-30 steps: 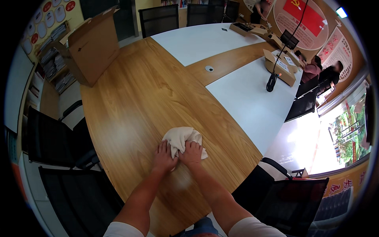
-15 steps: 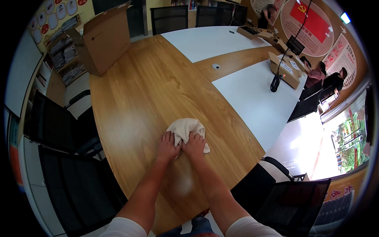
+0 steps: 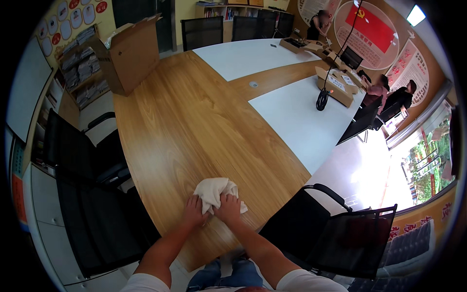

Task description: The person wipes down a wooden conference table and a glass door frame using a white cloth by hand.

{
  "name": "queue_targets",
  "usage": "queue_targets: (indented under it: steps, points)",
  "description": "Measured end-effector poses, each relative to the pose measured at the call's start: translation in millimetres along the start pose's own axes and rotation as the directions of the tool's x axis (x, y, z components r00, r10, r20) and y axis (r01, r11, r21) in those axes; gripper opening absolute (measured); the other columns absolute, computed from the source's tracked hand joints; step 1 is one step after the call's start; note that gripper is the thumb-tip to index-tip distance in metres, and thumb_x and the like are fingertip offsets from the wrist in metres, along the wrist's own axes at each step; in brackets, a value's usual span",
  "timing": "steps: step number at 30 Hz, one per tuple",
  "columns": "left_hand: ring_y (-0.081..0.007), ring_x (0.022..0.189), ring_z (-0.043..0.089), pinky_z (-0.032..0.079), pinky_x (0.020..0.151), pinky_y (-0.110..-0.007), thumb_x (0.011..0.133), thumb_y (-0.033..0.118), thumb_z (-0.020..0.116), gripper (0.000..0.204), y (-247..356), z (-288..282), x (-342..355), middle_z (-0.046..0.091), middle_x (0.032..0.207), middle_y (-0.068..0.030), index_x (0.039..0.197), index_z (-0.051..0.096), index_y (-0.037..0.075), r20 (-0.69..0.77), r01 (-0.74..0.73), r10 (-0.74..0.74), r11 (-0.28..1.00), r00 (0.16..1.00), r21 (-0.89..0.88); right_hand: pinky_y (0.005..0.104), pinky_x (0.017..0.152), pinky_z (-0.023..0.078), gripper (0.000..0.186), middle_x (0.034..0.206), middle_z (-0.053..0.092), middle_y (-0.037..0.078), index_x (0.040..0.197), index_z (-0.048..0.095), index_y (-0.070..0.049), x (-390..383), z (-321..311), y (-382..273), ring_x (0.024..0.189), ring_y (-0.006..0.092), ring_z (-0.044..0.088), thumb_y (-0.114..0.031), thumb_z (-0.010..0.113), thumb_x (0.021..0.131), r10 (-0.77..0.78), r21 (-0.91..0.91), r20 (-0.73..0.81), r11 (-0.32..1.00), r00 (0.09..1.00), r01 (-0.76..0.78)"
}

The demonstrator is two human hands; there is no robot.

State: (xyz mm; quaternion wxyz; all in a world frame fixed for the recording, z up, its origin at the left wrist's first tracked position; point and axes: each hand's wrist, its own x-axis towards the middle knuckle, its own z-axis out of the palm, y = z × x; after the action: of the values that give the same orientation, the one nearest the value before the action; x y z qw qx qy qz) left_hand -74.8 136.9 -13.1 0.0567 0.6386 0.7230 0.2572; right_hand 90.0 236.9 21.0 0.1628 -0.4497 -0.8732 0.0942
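Note:
A crumpled cream cloth point(image 3: 216, 189) lies on the wooden tabletop point(image 3: 194, 126), close to the near end of the table. My left hand point(image 3: 194, 212) grips the cloth's near left side with curled fingers. Beside it, my right hand point(image 3: 227, 210) presses into the cloth's near right part, fingers bent over it. Part of each hand's fingertips is hidden in the folds.
A large cardboard box point(image 3: 131, 58) stands at the far left. Opened boxes point(image 3: 340, 92) and a coiled black cable point(image 3: 321, 100) sit on the white panels. Black chairs point(image 3: 350, 241) flank the table. Other people point(image 3: 396, 101) are at the far right.
Both hands and the cloth went slightly forward, then came back toward me and a little left; they now sit lower in the view, nearer the table's end.

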Motion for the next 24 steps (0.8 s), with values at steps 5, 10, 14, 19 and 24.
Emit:
queue_targets:
  steps: [5, 10, 14, 19, 24]
  points:
    - [-0.0427, 0.136, 0.043, 0.027, 0.116, -0.058, 0.076, 0.042, 0.074, 0.076, 21, -40, -66, 0.048, 0.141, -0.029, 0.129, 0.054, -0.008, 0.133, 0.042, -0.036, 0.998, 0.99, -0.046, 0.0497, 0.086, 0.04, 0.066, 0.102, 0.057, 0.014, 0.124, 0.063, -0.011, -66, -14, -4, 0.099, 0.0347, 0.054, -0.046, 0.078, 0.07, -0.09, 0.06, 0.019, 0.994, 0.996, 0.088]
    - [-0.0434, 0.138, 0.041, 0.028, 0.113, -0.058, 0.077, 0.044, 0.075, 0.076, 47, -59, -106, 0.043, 0.148, -0.0262, 0.137, 0.051, 0.002, 0.011, 0.179, -0.18, 0.974, 0.984, -0.136, 0.0607, 0.109, 0.029, 0.068, 0.143, 0.043, 0.023, 0.122, 0.069, -0.011, -115, -56, -25, 0.14, 0.0409, 0.036, -0.056, 0.079, 0.072, -0.044, 0.136, 0.028, 0.99, 0.999, 0.04]
    - [-0.0443, 0.138, 0.04, 0.028, 0.111, -0.06, 0.083, 0.044, 0.072, 0.076, 61, -41, -109, 0.04, 0.151, -0.0246, 0.143, 0.046, 0.006, -0.105, 0.098, -0.117, 0.981, 0.988, -0.17, 0.0643, 0.109, 0.026, 0.071, 0.142, 0.044, 0.025, 0.123, 0.066, -0.009, -137, -51, -35, 0.139, 0.0422, 0.036, -0.058, 0.076, 0.074, 0.014, 0.153, 0.028, 0.988, 1.0, -0.018]
    - [-0.0435, 0.138, 0.04, 0.028, 0.11, -0.062, 0.085, 0.043, 0.07, 0.073, 62, -30, -110, 0.041, 0.151, -0.0248, 0.144, 0.045, 0.007, -0.031, 0.095, -0.097, 0.994, 0.995, -0.046, 0.0651, 0.109, 0.025, 0.077, 0.14, 0.047, 0.026, 0.13, 0.061, -0.007, -149, -17, -31, 0.137, 0.0427, 0.039, -0.058, 0.075, 0.074, 0.079, 0.121, -0.026, 0.99, 0.997, -0.075]
    - [-0.0414, 0.136, 0.043, 0.031, 0.109, -0.061, 0.085, 0.044, 0.069, 0.068, 57, -23, -110, 0.046, 0.147, -0.0233, 0.14, 0.051, 0.008, -0.051, 0.068, -0.066, 0.997, 0.997, 0.04, 0.0652, 0.11, 0.025, 0.081, 0.138, 0.05, 0.025, 0.135, 0.058, -0.005, -142, -13, -33, 0.137, 0.042, 0.04, -0.057, 0.074, 0.074, 0.093, 0.038, 0.017, 0.995, 0.996, -0.093]
